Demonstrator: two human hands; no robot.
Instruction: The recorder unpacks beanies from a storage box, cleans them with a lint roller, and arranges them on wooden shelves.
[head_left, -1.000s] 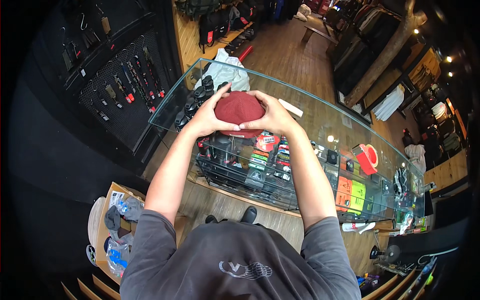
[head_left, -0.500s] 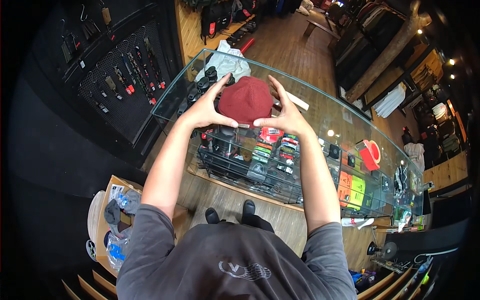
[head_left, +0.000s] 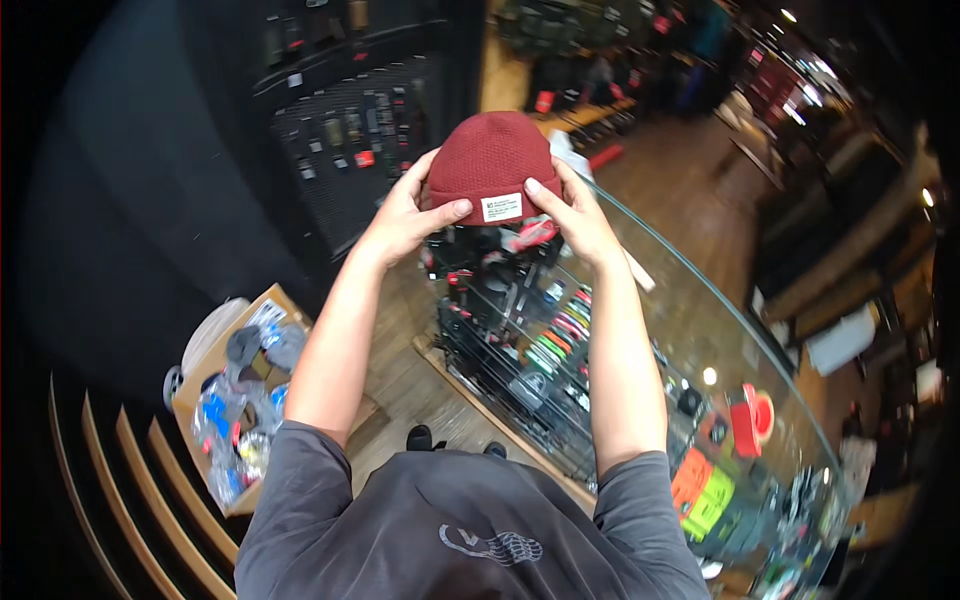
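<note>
Past our dark grey shirt point(head_left: 420, 505), soft cloth with a pale print point(head_left: 492, 542), we hold a dark red knit hat point(head_left: 495, 155) out in front of us, in line with the left end of the glass case point(head_left: 682, 305). Our left hand point(head_left: 402, 222) grips one side, thumb on the folded cuff point(head_left: 475, 199), fingertips hidden behind; our right hand point(head_left: 582, 222) grips the other side, its thumb pressing just beside the white label point(head_left: 502, 207). To hold it well, we do best to squeeze lightly and evenly, so the hat holds its dome and the cuff sits level, with both thumbs clear of the label. The knit looks thick and bumpy, the label flat and oblong. Lower left, a stiff cardboard box point(head_left: 213, 374) holds crumpled plastic bags point(head_left: 226, 482); the case is smooth and clear, its edges bowed by the lens; farther off we see a black mesh panel point(head_left: 312, 125) and a brown plank floor point(head_left: 690, 180)
</note>
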